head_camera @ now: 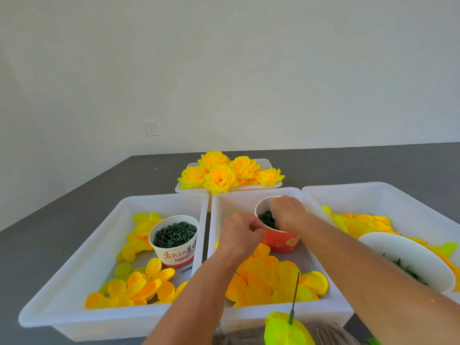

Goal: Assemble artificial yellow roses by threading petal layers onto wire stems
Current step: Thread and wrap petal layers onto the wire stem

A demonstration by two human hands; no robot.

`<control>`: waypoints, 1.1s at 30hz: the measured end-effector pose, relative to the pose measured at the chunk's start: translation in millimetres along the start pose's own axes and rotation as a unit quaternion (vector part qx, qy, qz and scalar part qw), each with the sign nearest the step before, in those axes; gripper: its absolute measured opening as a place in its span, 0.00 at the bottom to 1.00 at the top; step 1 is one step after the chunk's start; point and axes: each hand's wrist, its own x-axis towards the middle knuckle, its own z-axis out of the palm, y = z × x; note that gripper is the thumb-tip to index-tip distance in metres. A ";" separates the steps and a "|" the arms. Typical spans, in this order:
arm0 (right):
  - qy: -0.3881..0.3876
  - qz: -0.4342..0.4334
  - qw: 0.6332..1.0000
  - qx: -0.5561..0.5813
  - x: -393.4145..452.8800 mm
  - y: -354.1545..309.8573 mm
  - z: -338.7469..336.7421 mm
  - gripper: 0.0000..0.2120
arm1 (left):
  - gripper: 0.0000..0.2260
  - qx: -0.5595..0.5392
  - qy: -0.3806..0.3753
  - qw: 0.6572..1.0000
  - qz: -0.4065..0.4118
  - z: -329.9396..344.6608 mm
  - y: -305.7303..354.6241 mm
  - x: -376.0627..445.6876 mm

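The room presents a plain white wall point(224, 58) carrying one white socket plate point(151, 127). Below it lies the dark grey worktop point(74, 200), which bears four white plastic trays. The left tray point(62, 282) holds loose yellow-orange fabric petal layers point(139, 287) and a white printed paper cup point(174, 241) filled with dark green plastic pieces. The middle tray point(219, 207) holds more petal layers and a red paper cup point(280, 241) of similar green pieces. The right tray point(373, 195) holds petals and a white bowl point(408, 260). The far tray point(268, 164) is heaped with finished yellow roses point(221, 174).

At the near edge, a thin green wire stem point(295, 297) stands upright through a lime-yellow petal layer point(283, 329); what supports it is not visible.

The right hand point(288, 212) is inside the red cup, fingers curled down among the green pieces; whether it has a piece pinched cannot be told. The left hand point(240, 234) hovers just beside the cup with fingers curled and thumb meeting fingertips; whether it holds anything cannot be told.

Judged step: collecting a green fitting for the stem. The next move calls for isolating one piece, then aligning its hole with the stem tip.
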 end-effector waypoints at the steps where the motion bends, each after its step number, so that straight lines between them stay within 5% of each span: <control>1: -0.001 0.001 1.000 0.013 -0.3 1.0 -0.5 0.13 | 0.07 0.002 0.001 1.000 0.001 0.1 -0.1 0.2; 11: 0.032 0.023 0.993 0.112 -0.6 2.2 -2.5 0.11 | 0.10 0.110 0.017 0.993 0.043 4.5 2.7 6.9; 16: -0.050 -0.012 0.985 0.162 1.5 2.6 -7.5 0.11 | 0.14 0.216 -0.062 0.970 0.089 14.3 11.6 16.4; 24: -0.006 -0.036 0.980 0.198 3.7 9.2 -2.5 0.07 | 0.11 0.206 -0.021 0.977 0.046 18.9 0.4 19.6; 30: 0.061 -0.006 0.933 0.355 0.5 18.8 -9.9 0.04 | 0.12 0.179 -0.039 0.983 0.031 18.4 -2.5 23.1; 33: 0.079 0.008 0.880 0.468 -10.2 21.8 -14.6 0.04 | 0.11 0.178 -0.038 0.983 0.032 19.1 -3.7 23.5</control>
